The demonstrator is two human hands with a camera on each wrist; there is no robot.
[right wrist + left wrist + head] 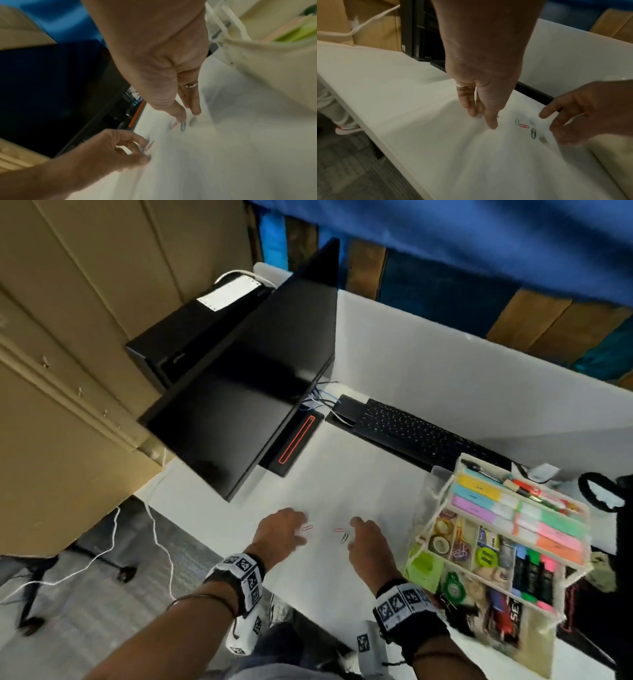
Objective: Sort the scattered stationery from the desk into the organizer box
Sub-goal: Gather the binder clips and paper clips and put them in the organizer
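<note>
Risk of flat paper clips (pixel 343 536) skidding across smooth table (pixel 342 474): left hand (pixel 279 530) and right hand (pixel 366 539) open, fingers extended, gripping nothing.

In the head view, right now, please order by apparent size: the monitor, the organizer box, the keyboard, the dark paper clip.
1. monitor
2. organizer box, though it is nearer the camera
3. keyboard, partly hidden
4. dark paper clip
</note>
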